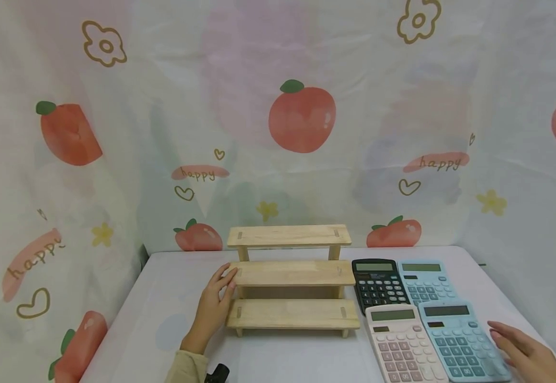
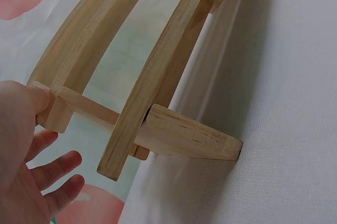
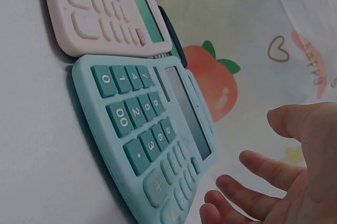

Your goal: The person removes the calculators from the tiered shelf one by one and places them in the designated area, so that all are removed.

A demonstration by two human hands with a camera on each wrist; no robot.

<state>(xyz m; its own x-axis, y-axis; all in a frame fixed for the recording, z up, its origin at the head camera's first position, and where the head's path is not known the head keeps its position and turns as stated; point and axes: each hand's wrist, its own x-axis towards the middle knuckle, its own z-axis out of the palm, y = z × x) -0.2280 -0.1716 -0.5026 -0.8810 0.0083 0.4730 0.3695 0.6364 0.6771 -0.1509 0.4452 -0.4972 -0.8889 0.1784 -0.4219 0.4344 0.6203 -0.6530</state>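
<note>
A three-tier pale wooden stand [image 1: 293, 273] stands near the middle of the table. My left hand [image 1: 214, 308] is at its left side, touching the left end of the middle board. In the left wrist view, the thumb [image 2: 41, 98] rests against the board's end while the other fingers spread loosely beside it. My right hand [image 1: 529, 354] hovers at the right of the front blue calculator [image 1: 464, 340], holding nothing. In the right wrist view its fingers [image 3: 271, 169] are relaxed, apart from the keys. A pink calculator [image 1: 404, 346] lies left of the blue one.
Behind those two lie a black calculator [image 1: 380, 282] and a lighter blue calculator [image 1: 427, 281], close against the stand's right side. A white cloth covers the table [image 1: 278, 359]. A printed curtain [image 1: 239, 106] with fruit pictures hangs around the back and sides.
</note>
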